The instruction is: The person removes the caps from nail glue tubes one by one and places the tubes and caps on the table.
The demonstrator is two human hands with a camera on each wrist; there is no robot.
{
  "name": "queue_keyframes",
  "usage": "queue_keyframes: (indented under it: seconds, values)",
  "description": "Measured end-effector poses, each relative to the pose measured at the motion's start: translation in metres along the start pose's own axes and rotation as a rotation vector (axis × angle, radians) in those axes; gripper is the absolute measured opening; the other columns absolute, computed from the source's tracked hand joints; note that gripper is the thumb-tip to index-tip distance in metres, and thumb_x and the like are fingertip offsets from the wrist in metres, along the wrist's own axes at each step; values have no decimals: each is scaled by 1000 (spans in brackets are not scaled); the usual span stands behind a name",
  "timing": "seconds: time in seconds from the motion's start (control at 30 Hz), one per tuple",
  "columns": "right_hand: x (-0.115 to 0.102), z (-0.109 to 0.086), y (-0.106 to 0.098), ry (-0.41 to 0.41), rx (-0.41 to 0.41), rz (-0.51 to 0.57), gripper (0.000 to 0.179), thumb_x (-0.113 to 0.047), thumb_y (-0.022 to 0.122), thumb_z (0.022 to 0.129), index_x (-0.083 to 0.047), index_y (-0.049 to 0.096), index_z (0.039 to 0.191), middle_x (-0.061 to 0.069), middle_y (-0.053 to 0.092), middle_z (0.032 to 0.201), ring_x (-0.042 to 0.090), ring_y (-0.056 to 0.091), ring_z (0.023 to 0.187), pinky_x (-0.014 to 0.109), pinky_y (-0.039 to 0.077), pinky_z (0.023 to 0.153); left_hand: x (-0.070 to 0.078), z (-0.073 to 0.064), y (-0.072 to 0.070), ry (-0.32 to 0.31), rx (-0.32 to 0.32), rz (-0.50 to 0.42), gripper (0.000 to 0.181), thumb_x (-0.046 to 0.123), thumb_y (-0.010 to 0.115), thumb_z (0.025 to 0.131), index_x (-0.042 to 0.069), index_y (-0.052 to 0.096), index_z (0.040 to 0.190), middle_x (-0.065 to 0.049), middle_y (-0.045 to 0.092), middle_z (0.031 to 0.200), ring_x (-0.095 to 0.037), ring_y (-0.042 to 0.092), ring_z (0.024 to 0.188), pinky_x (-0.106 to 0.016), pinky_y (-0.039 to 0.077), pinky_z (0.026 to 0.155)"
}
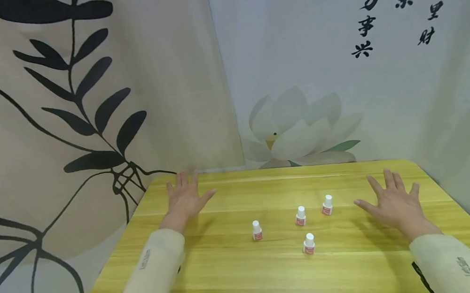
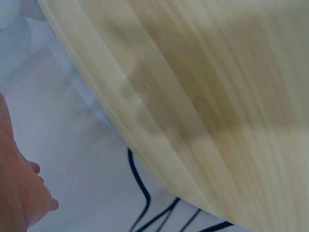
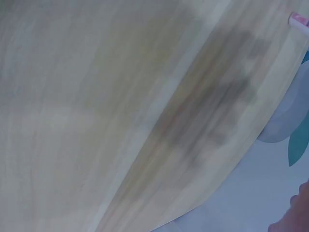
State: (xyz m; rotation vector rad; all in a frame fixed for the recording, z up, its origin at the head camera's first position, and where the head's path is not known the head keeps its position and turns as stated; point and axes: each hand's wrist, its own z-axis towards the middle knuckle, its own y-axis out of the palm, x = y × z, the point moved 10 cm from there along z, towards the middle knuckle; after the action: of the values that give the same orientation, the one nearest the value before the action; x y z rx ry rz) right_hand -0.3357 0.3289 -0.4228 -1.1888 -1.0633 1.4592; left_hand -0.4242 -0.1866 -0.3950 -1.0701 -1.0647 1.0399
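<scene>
Several small white bottles with pink-and-white labels stand upright on the wooden table: one at the left [image 1: 257, 230], one in the middle [image 1: 300, 216], one at the back right [image 1: 327, 205] and one nearer the front [image 1: 309, 243]. To their left, my left hand [image 1: 185, 199] is held over the table's far left part, fingers spread, palm down. My right hand [image 1: 395, 204] hovers on the right side with its fingers spread too, nearest to the back-right bottle. Both hands hold nothing. In the right wrist view, part of a bottle [image 3: 300, 21] shows at the upper right edge.
The yellow wooden table [image 1: 231, 283] has rounded far corners. Right behind its far edge hangs a pale curtain [image 1: 177, 76] printed with dark leaves, a white lotus and Chinese characters. Shadows of the hands fall on the tabletop.
</scene>
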Motion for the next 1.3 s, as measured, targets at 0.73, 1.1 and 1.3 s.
queue_keyframes:
  seconds: [0.73,1.1,1.3]
  values:
    - [-40,14,4,-22,-12,103,91,-68,42,95,-2,24,155,37,6,156,60,9,138,80,6,100,101,22,-18,105,21,-184,94,76,37,92,10,19,158,-20,20,160,-38,9,149,-62,2,115]
    - [-54,16,13,-5,-16,186,93,-68,46,94,-1,25,154,37,13,155,61,17,136,77,15,102,152,28,-15,134,-29,-362,87,71,43,94,14,24,158,-13,29,159,-33,19,148,-53,12,118]
    - [-57,16,21,12,-40,260,94,-67,48,94,0,22,155,37,17,154,60,20,136,78,20,99,182,32,-11,155,-71,-486,84,64,51,95,13,26,157,-11,31,159,-33,24,146,-54,18,116]
